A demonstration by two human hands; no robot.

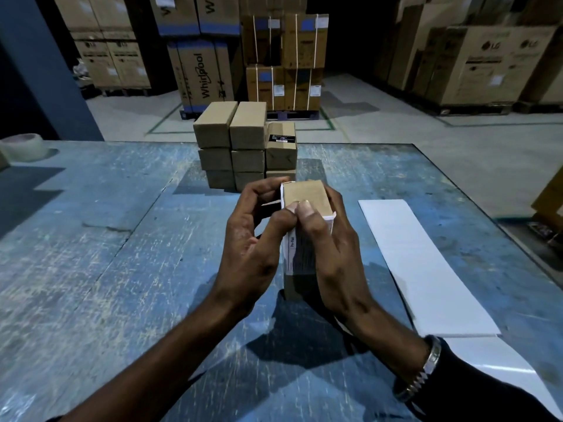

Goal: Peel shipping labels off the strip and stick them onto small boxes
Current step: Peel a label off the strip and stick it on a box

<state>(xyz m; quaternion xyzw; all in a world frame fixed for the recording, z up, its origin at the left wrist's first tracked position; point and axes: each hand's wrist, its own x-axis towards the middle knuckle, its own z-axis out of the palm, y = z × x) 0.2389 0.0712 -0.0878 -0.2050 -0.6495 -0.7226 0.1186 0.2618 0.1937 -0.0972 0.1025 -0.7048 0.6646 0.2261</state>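
Note:
A small brown box [304,194] stands upright on the blue table [122,254], held between both hands. A white shipping label [297,249] lies on its near face and wraps over the top edges. My left hand [254,236] grips the box's left side, its thumb pressing the label at the top edge. My right hand [327,242] grips the right side, thumb beside the left one. The white label strip [417,263] lies flat on the table to the right.
A stack of several small brown boxes [246,147] stands just behind the held box; one [281,144] carries a black label. A tape roll [24,147] sits at the far left edge. Large cartons [286,56] fill the warehouse floor beyond.

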